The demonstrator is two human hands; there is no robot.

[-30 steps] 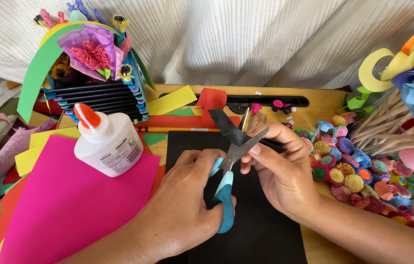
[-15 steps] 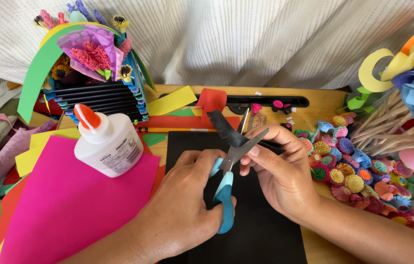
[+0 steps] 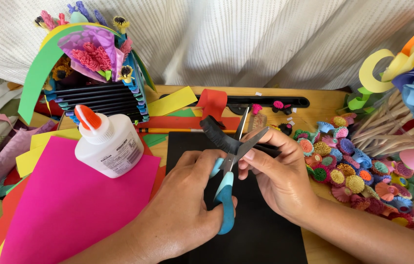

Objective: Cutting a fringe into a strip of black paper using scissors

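Item: your left hand [image 3: 182, 205] grips blue-handled scissors [image 3: 229, 176], blades parted; right hand [image 3: 277, 176] pinches fringed black paper strip [image 3: 221, 139]. Risk: fingertips near blades may be nicked.

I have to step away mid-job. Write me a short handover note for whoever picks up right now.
Left hand: grips the blue-handled scissors, blades open.
Right hand: pinches a black paper strip between the blades.
Strip: the free end curls up and left, fringed along its edge.
Nearby: black sheet under the hands, glue bottle on pink paper, finished paper flowers to the right.
Left: the part near the right fingers looks uncut.
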